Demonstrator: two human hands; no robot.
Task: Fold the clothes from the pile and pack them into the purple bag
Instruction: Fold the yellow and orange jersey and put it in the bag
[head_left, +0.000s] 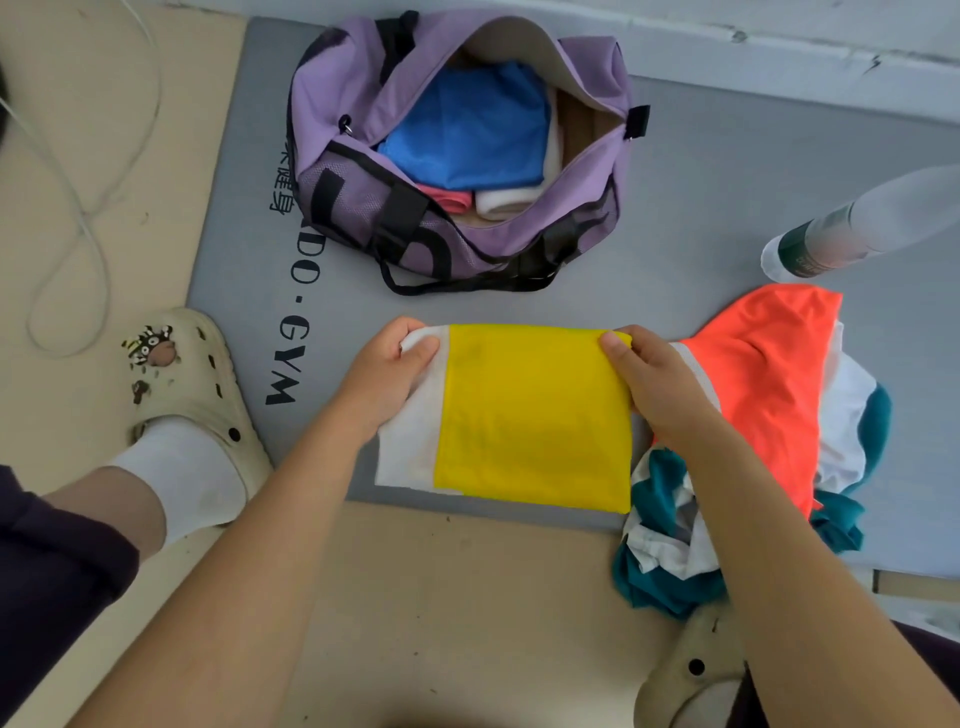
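Your left hand (392, 371) and right hand (652, 384) each pinch a far corner of the folded yellow garment (535, 415) lying on the grey mat (727, 208). It looks light, limp and slippery, so support it from beneath. At twelve o'clock, the purple bag (337, 83) gapes open, holding blue, pink and white folded pieces.

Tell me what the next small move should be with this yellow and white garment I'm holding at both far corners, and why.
Probably lift the yellow and white garment and carry it to the purple bag. It already lies folded into a flat rectangle on the grey mat, the left hand and right hand pinch its far corners, and the bag stands open just beyond with folded clothes inside.
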